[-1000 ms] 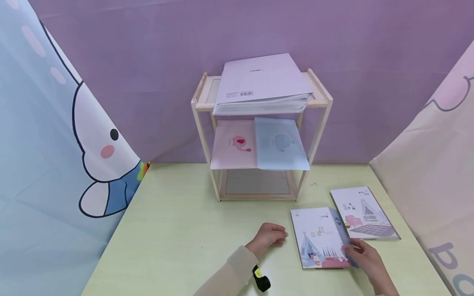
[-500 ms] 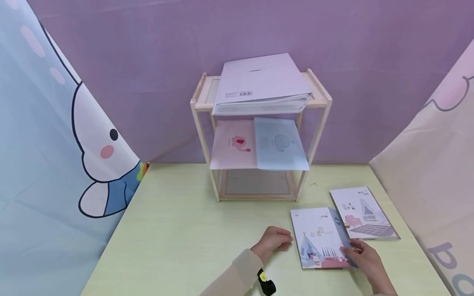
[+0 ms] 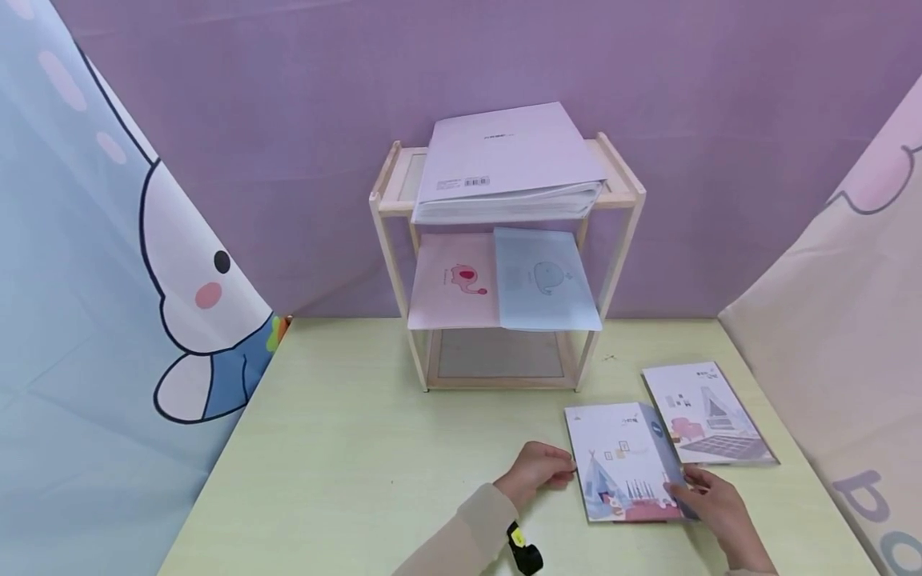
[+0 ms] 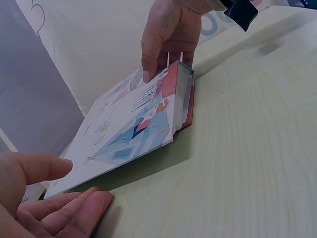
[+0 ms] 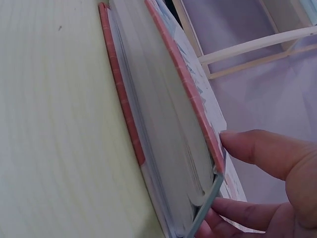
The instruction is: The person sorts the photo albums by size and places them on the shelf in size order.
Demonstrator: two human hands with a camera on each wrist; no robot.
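A thick hardcover book with a blue tent on its white cover and a blue spine lies at the right front of the table. My right hand grips its spine side. In the right wrist view the thumb rests on the cover and the other fingers are against the spine. At the opposite edge is my left hand, fingers loosely bent. The left wrist view has one digit over the cover and the other fingers low beside the edge, with a gap between.
Beyond it lies a second book with a pink armchair. A wooden shelf rack stands at the back. It bears a large white book on top, and pink and blue booklets below. Printed cloths surround the table.
My left hand has moved right, from apart on the table to the book's left edge. The right hand and both books have stayed nearly in place.
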